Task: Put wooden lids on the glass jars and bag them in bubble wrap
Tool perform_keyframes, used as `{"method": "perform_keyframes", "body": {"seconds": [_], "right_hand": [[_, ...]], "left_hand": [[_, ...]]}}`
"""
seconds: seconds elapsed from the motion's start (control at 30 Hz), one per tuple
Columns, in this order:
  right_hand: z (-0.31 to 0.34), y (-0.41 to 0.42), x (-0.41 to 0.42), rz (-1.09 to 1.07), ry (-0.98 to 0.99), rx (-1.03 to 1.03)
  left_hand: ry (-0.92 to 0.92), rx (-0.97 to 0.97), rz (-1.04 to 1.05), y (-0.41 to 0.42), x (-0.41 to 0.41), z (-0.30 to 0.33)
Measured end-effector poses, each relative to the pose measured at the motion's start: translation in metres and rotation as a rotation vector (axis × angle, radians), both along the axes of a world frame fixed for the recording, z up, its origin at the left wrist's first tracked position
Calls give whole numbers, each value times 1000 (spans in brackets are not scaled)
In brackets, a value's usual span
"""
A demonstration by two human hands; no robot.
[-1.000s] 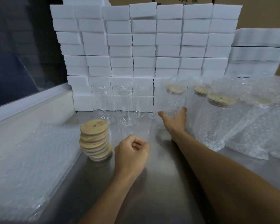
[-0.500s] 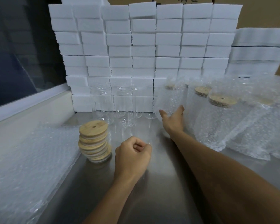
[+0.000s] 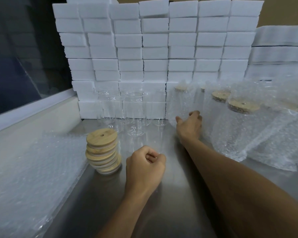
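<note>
R hand (image 3: 189,125) now loose, let go of bagged jar (image 3: 181,103) | L hand (image 3: 144,167) fisted, empty | jar parked; next jar needs lid

The stack of lids (image 3: 102,151) is pale tan wood with white rings between. Behind it, the foam blocks (image 3: 155,47) are plain white. Right of it, the bubble wrap bags (image 3: 230,127) are clear (dotted with small bubbles); the table (image 3: 170,194) is dull grey.

Right hand (image 3: 189,126) off bagged jar (image 3: 182,105)
</note>
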State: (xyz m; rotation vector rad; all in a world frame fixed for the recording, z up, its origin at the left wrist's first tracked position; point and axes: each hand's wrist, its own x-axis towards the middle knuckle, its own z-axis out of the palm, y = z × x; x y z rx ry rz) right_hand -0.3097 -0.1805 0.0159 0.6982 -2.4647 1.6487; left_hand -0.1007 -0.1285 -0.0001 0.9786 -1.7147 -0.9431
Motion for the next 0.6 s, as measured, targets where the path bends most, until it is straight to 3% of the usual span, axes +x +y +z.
{"method": "perform_keyframes", "body": {"seconds": [0.13,0.3,0.6], "right_hand": [[2,5,9,-30,87,-50],[-4,-3,25,277,251,29],[-11,-20,19,388,166,150]], "left_hand": [[-16,10,13,0,-1,0],[-30,17,6,2,-1,2],[-50,30,0,4,1,4]]}}
